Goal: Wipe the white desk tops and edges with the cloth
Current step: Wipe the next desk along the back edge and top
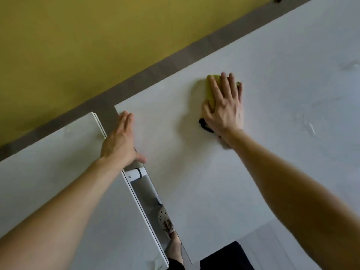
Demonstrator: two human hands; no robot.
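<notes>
Two white desk tops fill the view, one on the right (272, 133) and a second on the left (58, 172), with a narrow gap between them. My right hand (224, 106) lies flat with straight fingers on a yellow-green cloth (211, 90), pressing it onto the right desk top near its far edge. A black loop of the cloth (204, 126) sticks out beside my wrist. My left hand (120, 141) rests open on the left edge of the right desk, fingers straight, thumb on the top.
A yellow wall (97, 45) and a grey strip (155, 65) run behind the desks. Through the gap I see a white desk frame (136, 174) and my foot in a perforated clog (165, 221). Wet streaks (309, 127) mark the right desk top.
</notes>
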